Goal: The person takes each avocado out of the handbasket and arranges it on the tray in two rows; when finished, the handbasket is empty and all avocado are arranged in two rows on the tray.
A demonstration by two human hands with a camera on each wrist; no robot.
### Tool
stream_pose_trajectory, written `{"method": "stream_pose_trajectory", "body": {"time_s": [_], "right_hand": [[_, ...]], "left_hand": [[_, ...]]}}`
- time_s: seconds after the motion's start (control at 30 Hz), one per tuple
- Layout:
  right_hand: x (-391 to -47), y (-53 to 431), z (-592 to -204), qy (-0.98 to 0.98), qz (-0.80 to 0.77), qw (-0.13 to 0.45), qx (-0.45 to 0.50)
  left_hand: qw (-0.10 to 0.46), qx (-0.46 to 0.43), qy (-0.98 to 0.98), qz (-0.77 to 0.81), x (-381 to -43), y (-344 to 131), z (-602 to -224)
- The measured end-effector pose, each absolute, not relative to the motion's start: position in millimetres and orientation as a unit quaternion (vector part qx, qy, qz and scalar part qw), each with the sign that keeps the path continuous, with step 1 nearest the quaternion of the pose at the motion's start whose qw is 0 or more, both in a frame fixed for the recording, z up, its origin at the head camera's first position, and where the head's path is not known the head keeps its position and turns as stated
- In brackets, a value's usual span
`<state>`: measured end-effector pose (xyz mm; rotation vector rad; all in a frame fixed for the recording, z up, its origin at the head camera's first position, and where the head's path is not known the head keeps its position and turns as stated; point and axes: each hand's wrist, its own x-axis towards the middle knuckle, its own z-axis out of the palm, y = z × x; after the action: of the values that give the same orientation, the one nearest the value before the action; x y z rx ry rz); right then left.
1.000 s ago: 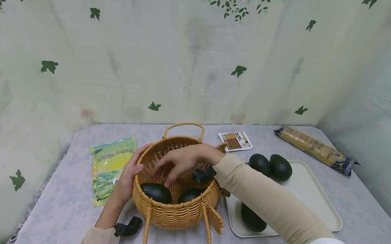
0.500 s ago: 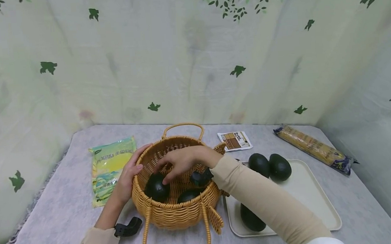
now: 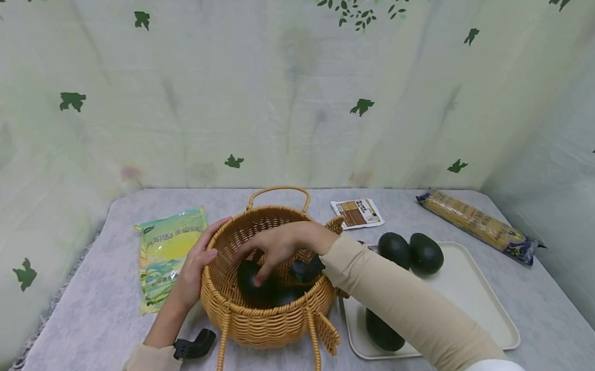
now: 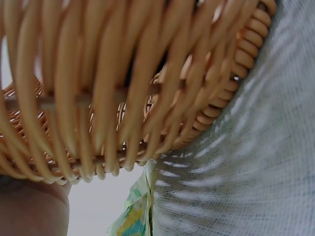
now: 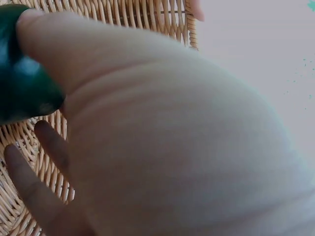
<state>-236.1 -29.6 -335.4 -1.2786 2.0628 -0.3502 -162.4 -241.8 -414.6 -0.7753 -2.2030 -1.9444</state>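
Note:
A round wicker basket stands at mid-table. My left hand holds its left rim, thumb over the edge. In the left wrist view the woven wall fills the upper part. Down inside the basket, my right hand grips a dark green avocado. The right wrist view has the thumb pressing on this avocado, with two fingers spread lower down. A second avocado lies beside it at the basket's front, partly hidden.
On the right, a cream tray carries three avocados, one partly under my forearm. A long noodle-like packet lies beyond it. A small brown-and-white packet is behind, and a green-yellow bag lies left.
Inside the basket, my right hand has turned the left avocado more upright and shifted it right, closer to the other one. My left hand stays on the rim.

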Motion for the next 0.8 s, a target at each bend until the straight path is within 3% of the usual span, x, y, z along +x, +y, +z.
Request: {"method": "stream_pose_trajectory", "body": {"time_s": [0.33,0.8], "right_hand": [[-235.3,-28.5,-335.7,0.780,-0.147,0.384,-0.472],[-235.5,-30.1,-340.0,0.785,-0.123,0.391,-0.465]], "left_hand": [[0.053,-0.249,-0.727,-0.638,-162.8,-242.2,-416.0],[0.054,-0.252,-0.728,-0.635,-162.2,-241.3,-414.7]]}}
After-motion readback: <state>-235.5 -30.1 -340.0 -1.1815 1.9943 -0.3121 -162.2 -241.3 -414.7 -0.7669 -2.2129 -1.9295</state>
